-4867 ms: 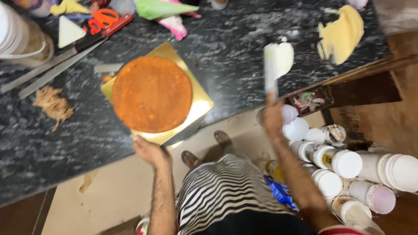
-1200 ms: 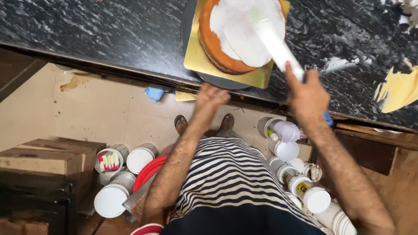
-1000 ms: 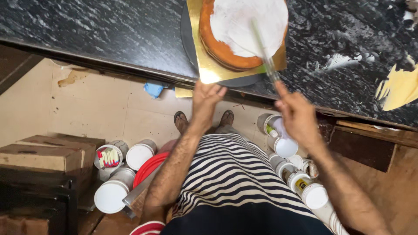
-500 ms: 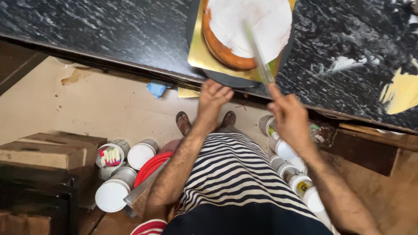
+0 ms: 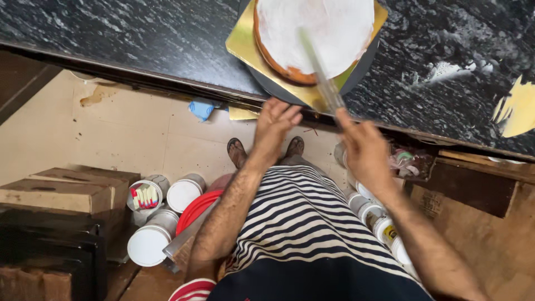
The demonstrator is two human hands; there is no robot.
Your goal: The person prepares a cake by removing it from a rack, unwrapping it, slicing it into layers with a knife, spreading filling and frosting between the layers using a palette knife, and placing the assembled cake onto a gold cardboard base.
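A round orange-brown cake (image 5: 290, 69), its top spread with white cream, sits on a square gold board (image 5: 245, 42) over a dark round turntable (image 5: 362, 64) at the edge of the black marbled counter (image 5: 139, 33). My right hand (image 5: 362, 150) grips a long metal spatula (image 5: 320, 72) whose blade lies across the cream. My left hand (image 5: 276, 125) is at the near edge of the turntable, fingers curled against its rim.
On the floor stand several white lidded tubs (image 5: 147, 245), a red bowl (image 5: 195, 209) and cardboard boxes (image 5: 61, 192) at left, more tubs (image 5: 379, 223) at right. A yellow scraper (image 5: 518, 108) lies on the counter at right. A blue scrap (image 5: 202, 108) lies under the edge.
The bare cake has been covered with white cream. Over the last second the spatula's blade turned on edge and swept across the cream, and my left hand stayed at the turntable rim.
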